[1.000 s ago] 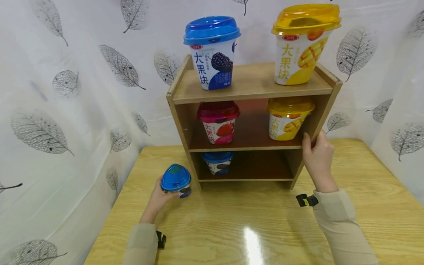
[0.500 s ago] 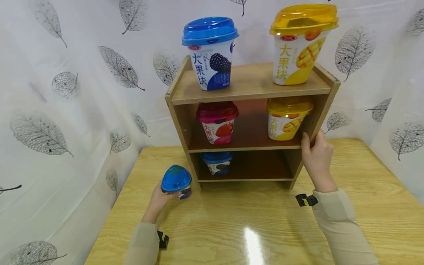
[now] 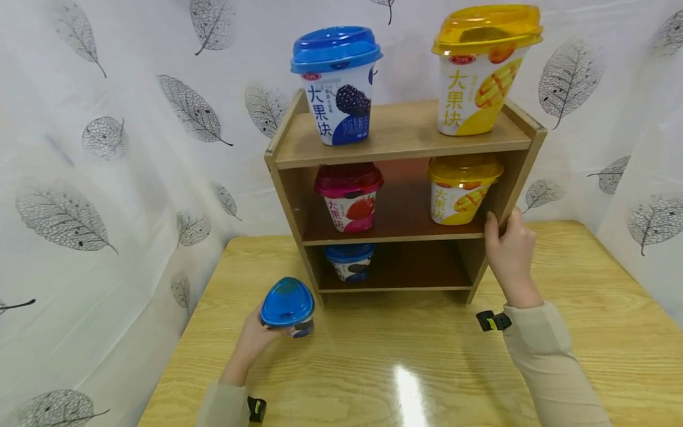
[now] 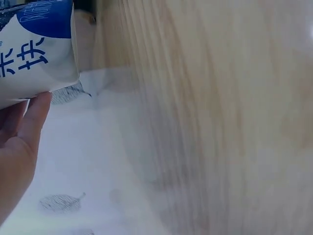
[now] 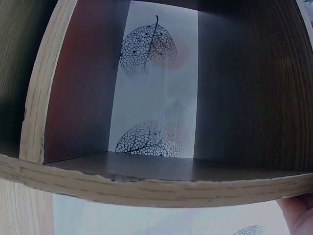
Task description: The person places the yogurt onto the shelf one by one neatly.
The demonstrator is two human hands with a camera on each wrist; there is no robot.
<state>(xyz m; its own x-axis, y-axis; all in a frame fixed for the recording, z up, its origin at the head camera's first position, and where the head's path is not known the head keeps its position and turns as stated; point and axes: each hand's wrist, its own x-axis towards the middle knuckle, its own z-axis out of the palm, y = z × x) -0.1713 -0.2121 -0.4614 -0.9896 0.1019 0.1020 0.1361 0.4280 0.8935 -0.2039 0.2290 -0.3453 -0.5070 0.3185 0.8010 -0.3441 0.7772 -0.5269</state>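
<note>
My left hand point(image 3: 253, 341) holds a yogurt cup point(image 3: 288, 303) with a blue lid, left of the wooden shelf point(image 3: 400, 159) and in front of it. In the left wrist view, the cup's white and blue wall point(image 4: 41, 73) fills the top left corner, with fingers point(image 4: 36, 115) beneath it. My right hand point(image 3: 510, 252) grips the right side panel of the shelf, thumb toward the inside. Only a bit of that hand point(image 5: 299, 213) shows at the lower right of the right wrist view, against the panel's edge.
On the shelf top stand a blue-lidded cup point(image 3: 341, 89) and a yellow-lidded cup point(image 3: 480, 77). The middle level bears a red-lidded cup point(image 3: 349, 201) and a yellow-lidded one point(image 3: 461, 193). Another blue-lidded cup point(image 3: 349, 264) sits at lower left. A leaf-patterned sheet point(image 3: 133, 178) hangs behind the wooden table point(image 3: 373, 362).
My left hand has moved the cup a little toward me and slightly right. The right hand keeps its grip on the shelf's side.
</note>
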